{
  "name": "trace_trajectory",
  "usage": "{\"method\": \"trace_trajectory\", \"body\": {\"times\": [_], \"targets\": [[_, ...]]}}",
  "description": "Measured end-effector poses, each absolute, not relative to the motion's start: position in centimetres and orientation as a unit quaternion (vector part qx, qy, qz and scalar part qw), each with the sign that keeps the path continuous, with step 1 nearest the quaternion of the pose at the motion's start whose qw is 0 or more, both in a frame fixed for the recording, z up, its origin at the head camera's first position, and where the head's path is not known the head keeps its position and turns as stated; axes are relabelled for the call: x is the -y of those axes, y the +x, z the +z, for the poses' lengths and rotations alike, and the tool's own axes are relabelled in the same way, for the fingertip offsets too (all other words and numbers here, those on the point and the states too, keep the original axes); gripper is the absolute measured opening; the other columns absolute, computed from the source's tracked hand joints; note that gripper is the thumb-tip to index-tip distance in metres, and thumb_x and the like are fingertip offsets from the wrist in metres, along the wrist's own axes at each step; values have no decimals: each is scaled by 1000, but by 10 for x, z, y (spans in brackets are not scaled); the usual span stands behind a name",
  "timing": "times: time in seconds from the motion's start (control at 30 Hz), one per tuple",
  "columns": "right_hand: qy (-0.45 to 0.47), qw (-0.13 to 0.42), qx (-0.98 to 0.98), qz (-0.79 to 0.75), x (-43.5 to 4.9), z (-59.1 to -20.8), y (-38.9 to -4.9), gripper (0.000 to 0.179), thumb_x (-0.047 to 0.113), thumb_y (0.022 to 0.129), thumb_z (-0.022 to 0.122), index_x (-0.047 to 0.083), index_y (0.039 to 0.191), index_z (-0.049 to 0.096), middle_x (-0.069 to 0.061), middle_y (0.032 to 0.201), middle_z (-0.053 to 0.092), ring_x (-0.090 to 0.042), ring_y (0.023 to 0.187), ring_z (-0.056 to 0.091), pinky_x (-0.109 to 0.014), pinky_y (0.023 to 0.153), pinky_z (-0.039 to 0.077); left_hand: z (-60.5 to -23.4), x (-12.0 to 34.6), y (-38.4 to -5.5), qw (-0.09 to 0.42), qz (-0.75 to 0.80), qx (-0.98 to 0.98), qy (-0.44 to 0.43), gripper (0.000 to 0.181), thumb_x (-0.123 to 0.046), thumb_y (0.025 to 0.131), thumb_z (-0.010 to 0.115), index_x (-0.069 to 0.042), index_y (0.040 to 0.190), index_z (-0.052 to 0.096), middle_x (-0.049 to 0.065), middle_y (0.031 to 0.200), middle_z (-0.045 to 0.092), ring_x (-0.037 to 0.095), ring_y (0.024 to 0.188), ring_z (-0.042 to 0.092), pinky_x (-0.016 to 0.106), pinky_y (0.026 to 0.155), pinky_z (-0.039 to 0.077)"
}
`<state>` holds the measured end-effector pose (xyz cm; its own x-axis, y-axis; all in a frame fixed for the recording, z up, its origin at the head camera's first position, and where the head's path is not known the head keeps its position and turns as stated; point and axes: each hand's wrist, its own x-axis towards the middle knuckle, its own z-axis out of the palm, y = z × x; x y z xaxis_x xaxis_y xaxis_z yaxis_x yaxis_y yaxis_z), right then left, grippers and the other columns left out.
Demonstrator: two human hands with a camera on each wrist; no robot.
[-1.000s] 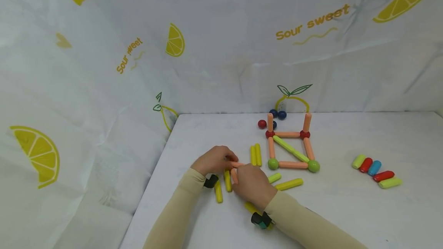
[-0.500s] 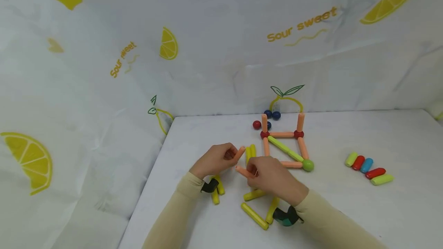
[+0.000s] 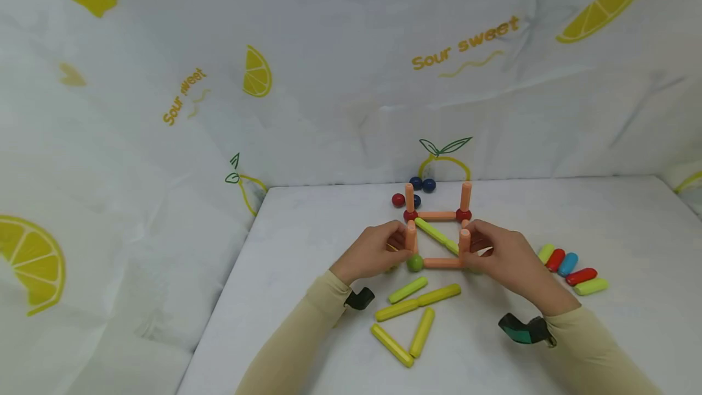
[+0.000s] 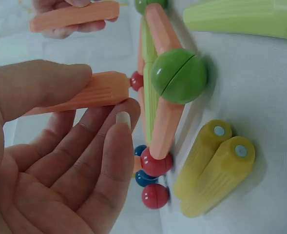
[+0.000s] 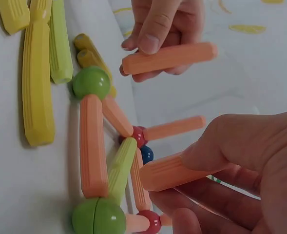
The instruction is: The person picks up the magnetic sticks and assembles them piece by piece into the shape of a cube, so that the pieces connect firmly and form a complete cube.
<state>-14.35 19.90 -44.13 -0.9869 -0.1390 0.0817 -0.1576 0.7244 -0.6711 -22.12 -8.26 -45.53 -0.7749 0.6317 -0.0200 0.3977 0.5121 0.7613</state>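
Observation:
Between thumb and fingers, my left hand [image 3: 375, 252] pinches an orange magnetic stick [image 4: 104, 88]. My right hand [image 3: 507, 258] pinches a second orange stick [image 5: 165, 171] the same way. Both sticks stand upright in the head view, over the near corners of a square frame [image 3: 443, 263] of orange sticks. Their lower ends look apart from the left green ball [image 4: 180, 75] and right green ball [image 5: 99, 217] at those corners. Red balls [image 3: 411, 216] form the far corners, each bearing an upright orange stick [image 3: 465, 197]. A light-green diagonal [image 3: 437, 235] crosses the frame. My right hand hides the right green ball in the head view.
Several yellow sticks [image 3: 419, 333] and a light-green stick [image 3: 408, 289] lie in front of the frame. Two yellow sticks [image 4: 216, 168] lie left of it. Loose blue balls [image 3: 429, 185] and a red ball [image 3: 398, 200] sit behind. Short coloured sticks [image 3: 568, 264] lie at right.
Both hands were together left of the frame with the orange sticks. They have separated and moved right to the frame's near corners, each stick turned upright. The head view has shifted slightly.

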Motion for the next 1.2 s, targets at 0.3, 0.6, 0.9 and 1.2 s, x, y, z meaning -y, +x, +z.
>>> {"method": "trace_trajectory", "body": {"times": [0.3, 0.6, 0.9, 1.2], "targets": [[71, -4, 931, 358, -219, -441, -144, 25, 19, 93, 85, 14, 108, 66, -6, 106, 79, -31, 103, 76, -48, 83, 66, -460, 78, -218, 147, 395, -857, 297, 23, -24, 101, 79, -21, 120, 66, -7, 112, 78, -1, 102, 71, 19, 89, 57], [55, -17, 937, 345, -228, -444, -144, 35, 19, 91, 87, 6, 116, 66, -11, 108, 77, -34, 104, 74, -52, 85, 66, -461, 69, -212, 139, 386, -862, 299, 25, -23, 101, 79, -18, 122, 66, -4, 114, 78, 3, 106, 72, 19, 92, 58], [48, -25, 939, 339, -232, -445, -147, 36, 21, 92, 86, 6, 118, 66, -14, 111, 77, -38, 107, 74, -52, 85, 65, -464, 63, -212, 135, 378, -865, 303, 27, -23, 103, 77, -16, 126, 65, -2, 116, 77, 2, 104, 71, 18, 93, 58], [38, -57, 939, 336, -231, -452, -152, 47, 25, 94, 84, 4, 132, 67, -15, 115, 76, -37, 110, 70, -56, 91, 63, -465, 65, -213, 139, 365, -871, 297, 25, -29, 103, 77, -20, 124, 66, -8, 112, 76, -1, 101, 69, 18, 92, 58]]}}
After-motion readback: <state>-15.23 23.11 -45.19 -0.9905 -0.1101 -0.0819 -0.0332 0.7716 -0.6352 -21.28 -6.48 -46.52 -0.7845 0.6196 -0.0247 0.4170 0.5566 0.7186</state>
